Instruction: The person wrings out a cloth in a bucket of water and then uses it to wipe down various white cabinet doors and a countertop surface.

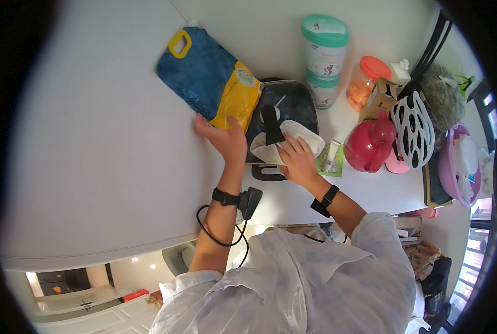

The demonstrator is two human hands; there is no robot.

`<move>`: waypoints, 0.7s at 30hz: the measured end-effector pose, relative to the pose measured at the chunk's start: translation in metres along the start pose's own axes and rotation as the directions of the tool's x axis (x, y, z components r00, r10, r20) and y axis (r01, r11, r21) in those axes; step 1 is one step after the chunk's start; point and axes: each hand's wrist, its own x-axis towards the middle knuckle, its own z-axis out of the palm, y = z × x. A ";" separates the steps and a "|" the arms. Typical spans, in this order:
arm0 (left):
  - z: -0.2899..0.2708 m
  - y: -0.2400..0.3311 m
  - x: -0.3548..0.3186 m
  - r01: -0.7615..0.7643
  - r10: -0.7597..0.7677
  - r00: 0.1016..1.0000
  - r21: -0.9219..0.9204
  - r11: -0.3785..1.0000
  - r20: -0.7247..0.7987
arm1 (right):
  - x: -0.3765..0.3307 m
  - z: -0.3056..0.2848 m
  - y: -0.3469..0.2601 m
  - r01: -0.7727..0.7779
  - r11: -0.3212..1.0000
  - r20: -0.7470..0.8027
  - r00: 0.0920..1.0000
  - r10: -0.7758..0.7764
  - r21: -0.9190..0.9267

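Observation:
My left hand (228,140) is open, fingers spread, at the lower edge of a blue and yellow pouch (212,72). It seems to touch the pouch, which has a yellow handle loop and lies tilted. My right hand (298,160) has its fingers closed over a white cloth (307,137), pressing it onto the dark lid (297,97) of a black squarish pan. A black upright knob or handle (271,125) rises from the lid beside the cloth. The pan's near handle (268,172) sticks out toward me.
Right of the pan lie a green packet with a white tube (332,156) and a red rounded object (367,146). Behind stand stacked white and green tubs (324,58) and an orange-lidded jar (367,80). Farther right are a white helmet (413,131) and a purple basin (457,167).

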 end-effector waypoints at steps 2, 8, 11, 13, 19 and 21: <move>0.007 -0.001 0.016 0.037 -0.037 0.999 -0.049 0.998 -0.006 | 0.000 0.003 0.000 0.011 1.000 0.013 1.000 -0.011 0.017; 0.011 0.014 0.043 0.047 -0.098 0.960 0.194 0.980 0.262 | 0.000 0.006 -0.001 -0.001 1.000 0.002 1.000 0.001 -0.006; 0.012 0.025 0.041 0.045 -0.086 0.988 0.294 0.955 0.130 | 0.001 0.006 -0.001 -0.005 1.000 0.023 1.000 0.005 -0.008; 0.009 0.027 0.038 -0.053 0.036 0.994 0.166 0.985 0.102 | 0.001 0.005 0.000 0.014 1.000 0.023 1.000 -0.013 -0.016; -0.019 0.074 0.037 -0.069 0.065 0.997 -0.161 0.985 -0.032 | -0.001 0.003 0.001 0.019 1.000 0.017 1.000 -0.018 -0.016; -0.034 0.089 0.041 -0.036 0.029 0.999 -0.202 0.979 -0.037 | 0.000 0.001 0.001 0.020 1.000 0.028 0.999 -0.019 -0.022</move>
